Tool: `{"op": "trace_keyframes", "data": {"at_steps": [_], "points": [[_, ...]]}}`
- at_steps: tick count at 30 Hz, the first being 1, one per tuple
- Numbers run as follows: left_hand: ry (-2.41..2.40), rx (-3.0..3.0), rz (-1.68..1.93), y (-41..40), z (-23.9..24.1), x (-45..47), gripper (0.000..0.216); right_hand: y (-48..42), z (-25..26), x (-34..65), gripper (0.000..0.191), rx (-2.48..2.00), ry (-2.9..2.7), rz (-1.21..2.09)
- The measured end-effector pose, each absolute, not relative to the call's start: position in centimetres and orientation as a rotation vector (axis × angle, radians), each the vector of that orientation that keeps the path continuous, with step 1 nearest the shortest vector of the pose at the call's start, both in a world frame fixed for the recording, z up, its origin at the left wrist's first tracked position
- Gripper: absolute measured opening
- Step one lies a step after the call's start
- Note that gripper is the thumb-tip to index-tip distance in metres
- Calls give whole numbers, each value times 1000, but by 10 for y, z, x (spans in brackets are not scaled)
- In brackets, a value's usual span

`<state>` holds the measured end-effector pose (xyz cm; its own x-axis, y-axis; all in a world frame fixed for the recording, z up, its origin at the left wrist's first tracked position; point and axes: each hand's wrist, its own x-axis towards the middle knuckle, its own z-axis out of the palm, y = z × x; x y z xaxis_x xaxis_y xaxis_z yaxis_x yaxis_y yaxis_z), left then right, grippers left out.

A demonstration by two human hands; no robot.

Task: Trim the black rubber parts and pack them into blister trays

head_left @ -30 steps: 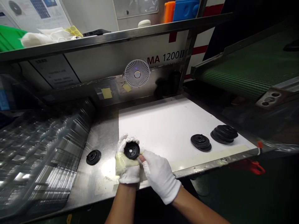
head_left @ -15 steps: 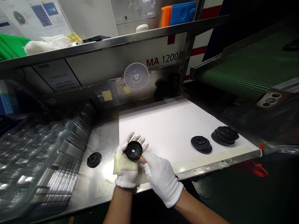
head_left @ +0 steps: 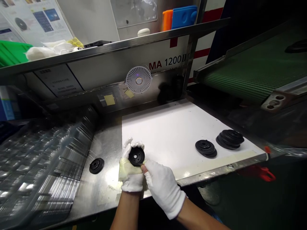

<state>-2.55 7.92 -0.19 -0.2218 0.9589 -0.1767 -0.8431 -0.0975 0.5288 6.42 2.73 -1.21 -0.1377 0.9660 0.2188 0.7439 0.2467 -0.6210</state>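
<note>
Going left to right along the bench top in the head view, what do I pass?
clear moulded plastic trays → lone black grooved disc → left gloved hand holding a black disc → right gloved hand → smaller stack of black discs → larger stack of black discs

Right glove (head_left: 164,188) white cotton; left glove (head_left: 130,179) same, palm apparently yellow-taped; forearms (head_left: 124,214) bare.

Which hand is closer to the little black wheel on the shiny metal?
Left. The left hand, holding a second disc, sits just right of the black grooved disc; the right hand is farther right, past it.
</note>
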Motion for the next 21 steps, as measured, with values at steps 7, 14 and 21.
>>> {"op": "trace_keyframes", "data": {"at_steps": [7,14,21], "points": [[595,292,1439,70,10,-34,29,35,-11,76,23,-1566,-1887,454],[596,59,1521,77,13,-27,5,27,-7,66,21,-1592,-1943,428],[603,282,1448,62,11,-35,32,24,-5,69,20,-1529,-1946,406]]}}
